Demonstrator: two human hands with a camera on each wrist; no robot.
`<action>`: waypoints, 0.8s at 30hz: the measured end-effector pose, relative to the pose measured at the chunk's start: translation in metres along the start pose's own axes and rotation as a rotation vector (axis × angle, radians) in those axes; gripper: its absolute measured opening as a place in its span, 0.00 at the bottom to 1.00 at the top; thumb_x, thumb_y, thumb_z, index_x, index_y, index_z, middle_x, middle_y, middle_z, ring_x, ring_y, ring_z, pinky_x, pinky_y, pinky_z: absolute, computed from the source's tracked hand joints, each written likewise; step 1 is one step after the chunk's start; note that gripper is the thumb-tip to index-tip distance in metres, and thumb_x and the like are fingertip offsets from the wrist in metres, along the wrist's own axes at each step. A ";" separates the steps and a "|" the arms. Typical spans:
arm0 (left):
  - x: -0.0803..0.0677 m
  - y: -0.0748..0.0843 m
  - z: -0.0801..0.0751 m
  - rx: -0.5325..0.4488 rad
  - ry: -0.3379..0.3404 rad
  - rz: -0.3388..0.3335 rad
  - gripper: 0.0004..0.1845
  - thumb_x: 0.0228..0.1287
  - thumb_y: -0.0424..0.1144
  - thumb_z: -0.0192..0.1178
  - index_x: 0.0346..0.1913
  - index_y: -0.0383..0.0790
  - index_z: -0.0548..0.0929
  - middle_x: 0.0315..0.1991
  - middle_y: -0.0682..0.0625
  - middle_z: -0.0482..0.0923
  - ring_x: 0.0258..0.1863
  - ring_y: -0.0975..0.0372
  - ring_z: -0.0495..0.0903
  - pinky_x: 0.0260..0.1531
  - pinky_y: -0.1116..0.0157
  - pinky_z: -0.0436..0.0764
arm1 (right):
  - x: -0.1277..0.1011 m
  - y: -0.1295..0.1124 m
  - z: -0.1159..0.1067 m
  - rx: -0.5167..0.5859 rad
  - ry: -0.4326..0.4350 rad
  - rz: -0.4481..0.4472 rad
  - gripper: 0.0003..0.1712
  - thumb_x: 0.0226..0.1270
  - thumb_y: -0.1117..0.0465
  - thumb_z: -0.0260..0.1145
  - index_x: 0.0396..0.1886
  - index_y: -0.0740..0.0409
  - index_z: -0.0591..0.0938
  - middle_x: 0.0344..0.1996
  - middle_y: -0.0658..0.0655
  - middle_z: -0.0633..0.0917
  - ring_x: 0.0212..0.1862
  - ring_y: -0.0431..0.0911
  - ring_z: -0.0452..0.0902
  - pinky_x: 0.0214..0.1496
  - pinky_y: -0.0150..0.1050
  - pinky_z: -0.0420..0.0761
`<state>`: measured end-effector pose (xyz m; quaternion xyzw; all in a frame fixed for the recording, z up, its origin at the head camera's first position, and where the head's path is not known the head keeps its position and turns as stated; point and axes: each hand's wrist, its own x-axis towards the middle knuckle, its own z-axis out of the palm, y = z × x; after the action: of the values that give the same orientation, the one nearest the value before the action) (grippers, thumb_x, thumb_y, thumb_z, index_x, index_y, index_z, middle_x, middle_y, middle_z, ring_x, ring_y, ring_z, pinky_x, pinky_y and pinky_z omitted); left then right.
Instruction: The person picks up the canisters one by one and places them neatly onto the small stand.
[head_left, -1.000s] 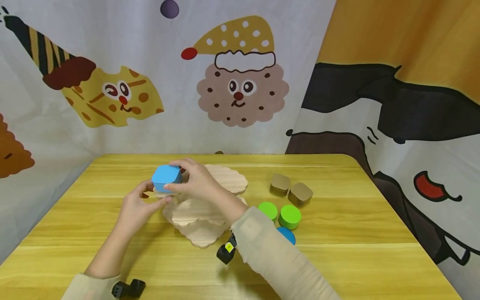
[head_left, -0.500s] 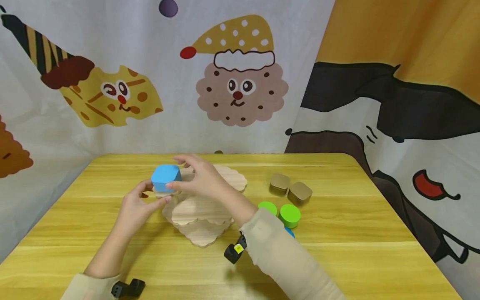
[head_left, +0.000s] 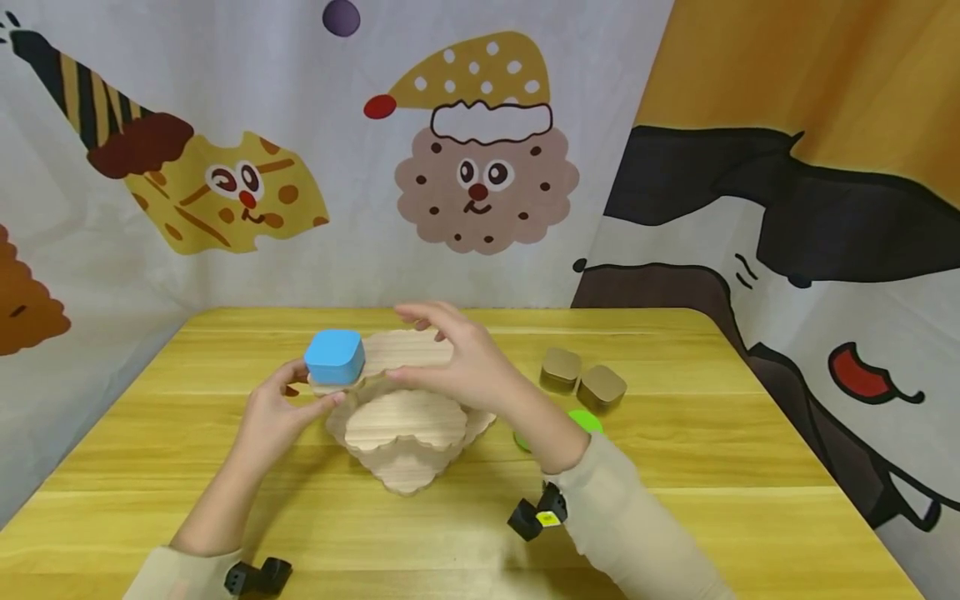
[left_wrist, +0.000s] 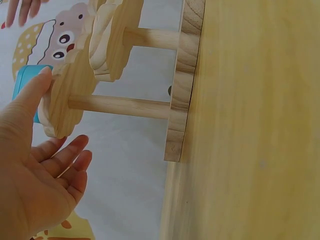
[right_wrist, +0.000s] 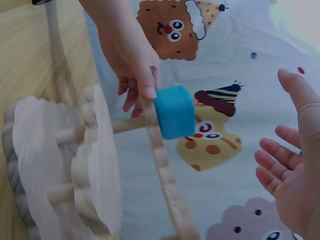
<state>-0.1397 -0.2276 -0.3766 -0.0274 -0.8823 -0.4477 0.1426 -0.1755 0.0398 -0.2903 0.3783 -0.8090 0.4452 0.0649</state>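
Left hand [head_left: 273, 408] pinches the wooden tier [left_wrist: 67, 95]; right hand [head_left: 472, 358] hangs spread, empty; a sudden tug might topple the blue block [head_left: 335, 357].

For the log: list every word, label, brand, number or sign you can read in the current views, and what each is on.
Readable text: none.
Yellow label on the black device at the right wrist: anything on it is too small to read.
Blue block and wooden stand: no lettering visible.
Backdrop: printed cartoon figures, no legible words or numbers.
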 end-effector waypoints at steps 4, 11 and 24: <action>0.000 0.000 0.000 0.001 -0.004 -0.012 0.35 0.55 0.47 0.72 0.58 0.28 0.73 0.50 0.35 0.74 0.50 0.47 0.70 0.48 0.49 0.66 | -0.015 0.003 -0.015 0.009 0.010 -0.049 0.38 0.54 0.53 0.76 0.65 0.49 0.73 0.53 0.44 0.76 0.52 0.38 0.69 0.53 0.46 0.74; 0.000 0.000 -0.001 -0.003 -0.010 -0.018 0.35 0.55 0.48 0.72 0.59 0.28 0.72 0.50 0.35 0.74 0.51 0.45 0.70 0.48 0.48 0.67 | -0.048 0.015 -0.043 -0.033 0.015 -0.076 0.37 0.53 0.58 0.76 0.64 0.52 0.73 0.57 0.47 0.75 0.52 0.42 0.70 0.52 0.43 0.72; 0.001 -0.002 0.000 0.000 -0.003 -0.010 0.35 0.54 0.47 0.72 0.58 0.27 0.73 0.50 0.35 0.75 0.50 0.47 0.70 0.48 0.50 0.67 | -0.100 0.052 -0.070 -0.099 0.033 0.087 0.36 0.54 0.56 0.76 0.63 0.45 0.74 0.57 0.43 0.75 0.54 0.43 0.72 0.51 0.43 0.75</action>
<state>-0.1411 -0.2283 -0.3778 -0.0238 -0.8826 -0.4485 0.1391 -0.1566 0.1659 -0.3275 0.3317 -0.8445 0.4132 0.0775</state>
